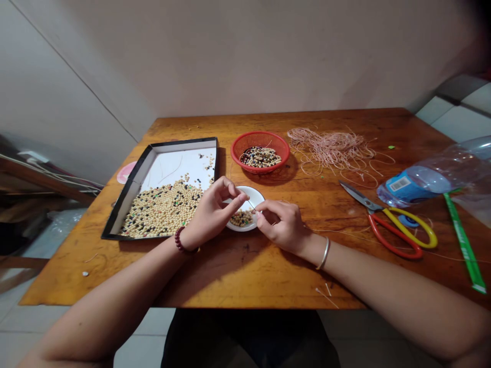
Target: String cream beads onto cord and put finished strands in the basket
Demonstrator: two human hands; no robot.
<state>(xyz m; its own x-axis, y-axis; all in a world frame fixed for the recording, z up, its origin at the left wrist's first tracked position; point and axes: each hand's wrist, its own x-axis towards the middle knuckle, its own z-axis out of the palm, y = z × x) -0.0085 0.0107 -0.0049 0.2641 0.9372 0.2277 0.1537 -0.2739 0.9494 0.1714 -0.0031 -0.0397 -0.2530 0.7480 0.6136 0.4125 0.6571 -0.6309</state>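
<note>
Above a small white bowl (258,194) holding mixed beads (241,219), both hands work close together. A thin dark needle (251,205) spans the short gap between their fingertips. My right hand (286,225) is closed in a pinch on its near end. My left hand (210,212) pinches thumb against forefinger at the other end; whatever sits between those fingertips is too small to make out. Just left of the bowl lies a black-edged tray (161,158) with many cream, dark and green beads (161,209).
Behind the bowl stands a red plastic basket (260,170) of beads. Pale pink cord (333,148) lies tangled at the back right. Scissors (378,207) with red and yellow handles, a plastic bottle (418,183) and a green strip (464,243) lie to the right.
</note>
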